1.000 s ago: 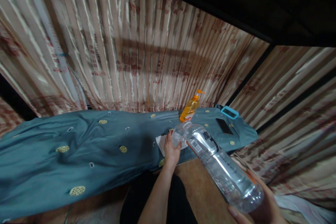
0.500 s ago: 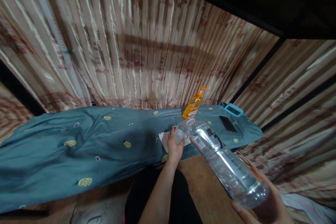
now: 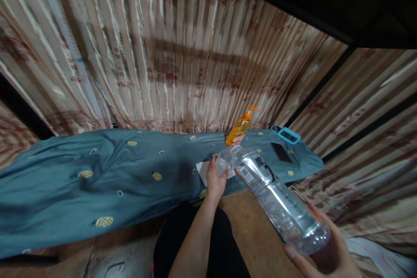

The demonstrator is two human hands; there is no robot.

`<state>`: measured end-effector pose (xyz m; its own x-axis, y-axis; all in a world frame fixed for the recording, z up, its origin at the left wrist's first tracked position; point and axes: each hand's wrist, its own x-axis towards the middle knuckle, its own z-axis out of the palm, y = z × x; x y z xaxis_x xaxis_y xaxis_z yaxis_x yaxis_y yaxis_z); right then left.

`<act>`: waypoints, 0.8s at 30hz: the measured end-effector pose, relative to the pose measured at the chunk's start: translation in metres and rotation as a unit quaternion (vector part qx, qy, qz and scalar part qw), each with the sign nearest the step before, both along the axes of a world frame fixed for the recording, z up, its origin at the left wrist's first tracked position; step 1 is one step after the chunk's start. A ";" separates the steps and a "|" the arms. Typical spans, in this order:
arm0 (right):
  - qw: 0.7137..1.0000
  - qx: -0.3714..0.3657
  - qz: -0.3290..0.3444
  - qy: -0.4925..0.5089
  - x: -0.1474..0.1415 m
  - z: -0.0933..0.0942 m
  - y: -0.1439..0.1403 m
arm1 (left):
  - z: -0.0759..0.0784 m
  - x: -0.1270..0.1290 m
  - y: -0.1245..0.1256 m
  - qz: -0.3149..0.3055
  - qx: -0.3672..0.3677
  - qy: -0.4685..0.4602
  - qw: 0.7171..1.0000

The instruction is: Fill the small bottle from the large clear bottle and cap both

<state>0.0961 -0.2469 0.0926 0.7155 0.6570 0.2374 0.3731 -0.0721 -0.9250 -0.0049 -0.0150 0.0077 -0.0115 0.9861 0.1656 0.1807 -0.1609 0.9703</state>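
Slanting from the right hand [image 3: 329, 247] toward the clear cup [image 3: 224, 160], the clear plastic bottle [image 3: 280, 206] has its base between that hand's thumb and fingers and its mouth at the cup's rim; whether the two touch, I cannot tell. The right fingers spread as wide as the base and grip it. The left hand [image 3: 215, 181] curls around the cup, near the white paper [image 3: 202, 170]. The bottle's label bears a barcode [image 3: 246, 174] and large dark characters, too blurred to read surely; lettering on the orange pump bottle [image 3: 239, 129] is too small.
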 end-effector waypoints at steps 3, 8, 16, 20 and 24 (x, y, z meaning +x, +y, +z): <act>1.000 0.008 -0.001 0.002 0.001 0.001 0.000 | 0.001 0.000 0.000 -0.002 0.003 0.003 1.000; 1.000 0.012 -0.010 0.013 -0.005 0.006 0.002 | 0.001 0.000 0.000 0.003 0.008 0.008 1.000; 1.000 0.022 0.013 -0.009 0.007 -0.003 0.000 | -0.001 0.000 0.001 0.004 0.010 0.005 1.000; 0.999 0.014 0.026 -0.020 0.011 -0.006 -0.002 | -0.001 0.001 0.001 0.003 0.005 0.003 1.000; 1.000 0.001 0.014 -0.009 0.003 0.001 -0.001 | -0.001 0.001 0.001 0.000 0.002 0.004 1.000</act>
<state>0.0986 -0.2476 0.0941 0.6923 0.6768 0.2502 0.3908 -0.0601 -0.9185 -0.0036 -0.0136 0.0071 -0.0105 0.9855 0.1694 0.1891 -0.1644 0.9681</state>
